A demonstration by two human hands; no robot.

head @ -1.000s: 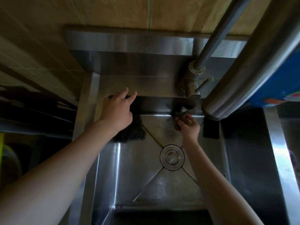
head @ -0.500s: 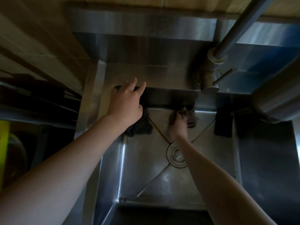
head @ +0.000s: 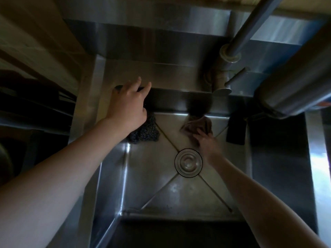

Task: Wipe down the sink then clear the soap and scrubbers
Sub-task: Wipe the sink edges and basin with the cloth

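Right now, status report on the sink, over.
Left hand rests on rear ledge. Right hand on crumpled brown cloth, steel sink floor, grip unclear. Dark wire scrubber, black rectangular sponge not yet cleared.

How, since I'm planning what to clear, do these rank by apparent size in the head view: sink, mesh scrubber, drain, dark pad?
1. Sink, by far.
2. Mesh scrubber, though partly hidden under the left hand.
3. Drain and dark pad: look alike, not ranked.
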